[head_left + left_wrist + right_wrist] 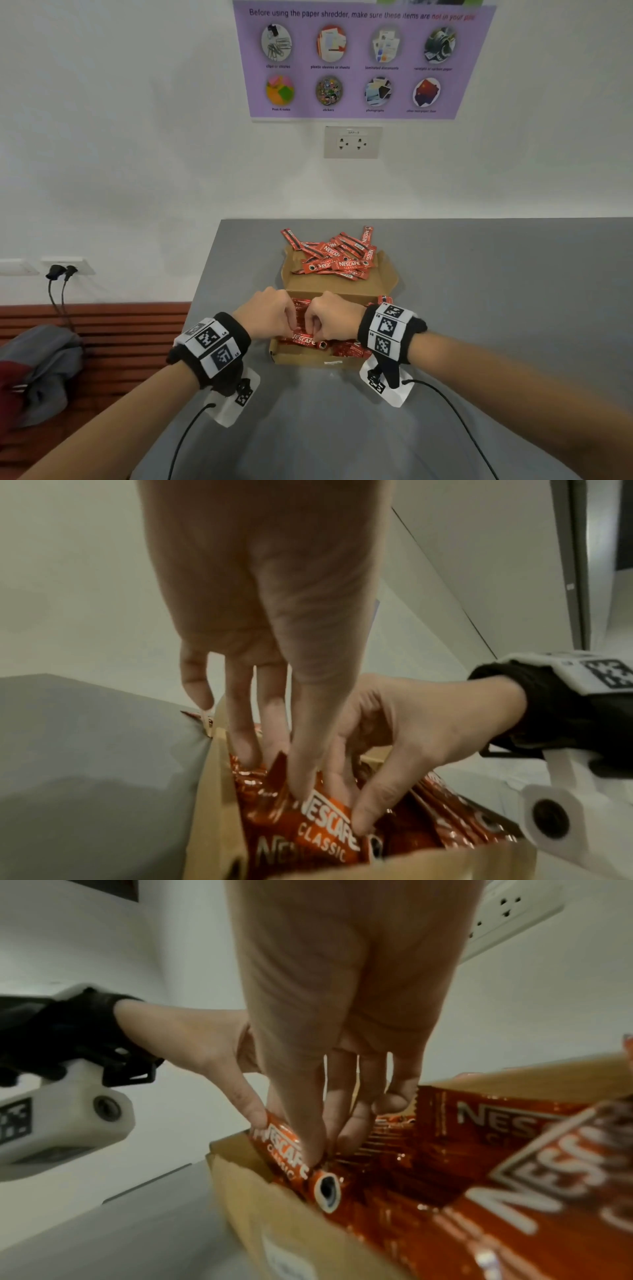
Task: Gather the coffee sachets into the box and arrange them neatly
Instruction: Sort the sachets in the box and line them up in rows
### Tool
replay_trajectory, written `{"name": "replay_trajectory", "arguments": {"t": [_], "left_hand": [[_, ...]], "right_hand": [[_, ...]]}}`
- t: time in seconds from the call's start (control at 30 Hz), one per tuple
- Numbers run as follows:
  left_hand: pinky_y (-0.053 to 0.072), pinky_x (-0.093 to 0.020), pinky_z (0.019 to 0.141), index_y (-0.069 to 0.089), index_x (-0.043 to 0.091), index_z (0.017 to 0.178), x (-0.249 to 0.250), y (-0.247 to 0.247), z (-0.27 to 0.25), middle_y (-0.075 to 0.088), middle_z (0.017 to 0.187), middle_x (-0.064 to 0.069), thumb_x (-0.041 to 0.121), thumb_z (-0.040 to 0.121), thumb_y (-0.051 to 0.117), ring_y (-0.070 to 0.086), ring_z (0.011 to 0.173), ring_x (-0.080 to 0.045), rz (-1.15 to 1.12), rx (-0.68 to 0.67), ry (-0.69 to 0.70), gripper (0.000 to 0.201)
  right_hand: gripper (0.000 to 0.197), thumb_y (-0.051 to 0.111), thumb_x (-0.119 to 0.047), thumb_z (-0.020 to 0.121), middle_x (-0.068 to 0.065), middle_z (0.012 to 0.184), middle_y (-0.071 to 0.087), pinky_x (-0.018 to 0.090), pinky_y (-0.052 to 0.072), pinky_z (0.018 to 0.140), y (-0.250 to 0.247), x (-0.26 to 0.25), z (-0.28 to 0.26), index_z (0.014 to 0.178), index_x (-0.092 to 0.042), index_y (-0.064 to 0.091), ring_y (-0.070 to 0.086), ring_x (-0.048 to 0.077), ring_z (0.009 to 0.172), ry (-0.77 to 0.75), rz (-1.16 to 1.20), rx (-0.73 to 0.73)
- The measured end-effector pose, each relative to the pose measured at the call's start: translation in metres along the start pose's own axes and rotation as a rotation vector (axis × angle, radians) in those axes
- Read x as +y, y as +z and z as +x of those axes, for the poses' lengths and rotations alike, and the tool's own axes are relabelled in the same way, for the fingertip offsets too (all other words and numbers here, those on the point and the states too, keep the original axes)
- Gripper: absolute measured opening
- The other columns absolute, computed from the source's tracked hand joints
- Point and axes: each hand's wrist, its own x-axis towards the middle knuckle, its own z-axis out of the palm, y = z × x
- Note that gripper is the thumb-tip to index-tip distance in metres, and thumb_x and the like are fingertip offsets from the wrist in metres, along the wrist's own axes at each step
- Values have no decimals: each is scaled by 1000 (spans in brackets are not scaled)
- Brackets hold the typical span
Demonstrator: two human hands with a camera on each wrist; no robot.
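An open cardboard box (301, 358) sits on the grey table and holds several red Nescafé sachets (351, 350), some standing in rows. Its lid flap (387, 274) lies open behind, with a loose pile of sachets (337, 257) on it. My left hand (291, 327) and right hand (310, 325) meet over the box's left part and both pinch one sachet (305, 340) at the front wall. In the left wrist view my left hand (277, 775) reaches into the box (219, 791), thumb on that sachet (325, 829). In the right wrist view my right hand (329, 1148) pinches the same sachet (287, 1153).
The grey table (496, 308) stands against a white wall with a socket (352, 142) and a purple poster (359, 58). Past the table's left edge is a wooden bench (102, 325) with a grey bag (44, 370). Two black wrist cables trail over the near table.
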Motion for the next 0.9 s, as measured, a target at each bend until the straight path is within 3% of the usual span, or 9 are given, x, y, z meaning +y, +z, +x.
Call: {"name": "replay_trajectory", "arguments": {"t": [0.13,0.33,0.5,0.63,0.77,0.9], "left_hand": [[44,-30,79,67,14,91,5,10,2,67,96,0,23,79,65,61,90,-20,242,7,14,15],[35,-36,89,57,16,95,7,24,10,64,100,-4,24,87,53,58,97,-24,445,21,-20,12],[33,-35,88,52,19,88,9,25,12,64,99,-5,19,88,50,58,95,-25,443,8,-9,2],[33,-36,88,56,16,92,10,24,13,64,99,-4,17,86,51,58,96,-24,429,-8,-18,8],[34,-37,89,49,20,81,8,25,13,64,95,-3,14,85,50,58,94,-23,407,-10,-8,7],[33,-37,88,56,16,88,9,26,13,64,95,-4,16,87,49,58,93,-24,399,-3,-11,7]], "right_hand": [[12,63,1,75,9,84,71,25,47,71,3,-5,1,83,-4,71,65,23,80,-7,-92,21],[13,56,3,77,14,88,68,30,43,66,12,-10,2,82,-2,67,61,30,82,1,-155,40],[11,57,2,77,15,88,67,33,46,66,16,-8,2,83,-2,66,62,33,81,1,-158,54],[10,59,-3,78,13,90,66,35,48,67,16,-7,-1,85,-5,66,61,31,84,3,-226,65],[12,57,-2,78,12,94,65,38,50,70,16,-6,-4,86,-8,64,61,32,86,18,-327,44],[10,57,-2,78,11,92,65,36,46,66,15,-6,-4,83,-7,63,61,32,85,14,-347,35]]}}
